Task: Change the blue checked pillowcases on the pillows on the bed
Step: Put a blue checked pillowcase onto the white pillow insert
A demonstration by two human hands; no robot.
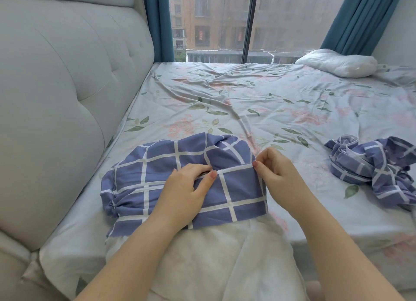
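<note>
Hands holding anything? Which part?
Both hold the blue checked pillowcase along its folded edge: the left hand grips the edge near the middle, and the right hand pinches its right end.

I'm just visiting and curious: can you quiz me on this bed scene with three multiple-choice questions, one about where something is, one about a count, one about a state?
1. Where is the bare white pillow?
A. At the far right of the bed, by the window
B. Against the headboard
C. On the floor

2. How many blue checked pillowcases show?
A. One
B. Two
C. Four

3. The near pillow is:
A. Fully covered
B. Partly covered
C. Bare

Answers:
1 A, it lies at the far corner below the glass.
2 B, the held pillowcase is pinched by the left hand and right hand, and the crumpled pillowcase lies to the right.
3 B, its white end sticks out of the checked cloth.
</note>
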